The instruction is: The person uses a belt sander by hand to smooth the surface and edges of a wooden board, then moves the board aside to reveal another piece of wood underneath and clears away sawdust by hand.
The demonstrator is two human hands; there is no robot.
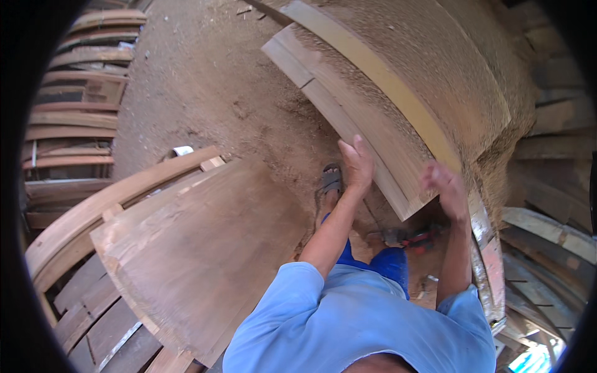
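Note:
A long pale wooden plank lies at a slant in front of me, with a lengthwise joint line and sawdust on its far side. Along it runs a curved yellowish wooden strip. My left hand is at the plank's near edge, its fingertips apart and nothing seen in them. Over the near end of the yellowish strip, by the plank's corner, is my right hand. Motion smears its fingers, so whether it grips the strip or only touches it is unclear.
A wide brown wooden panel stands at my left, beside a curved timber frame. Curved timbers are stacked far left, and more boards at right. A red and black tool lies low by my legs. Sawdust covers the ground.

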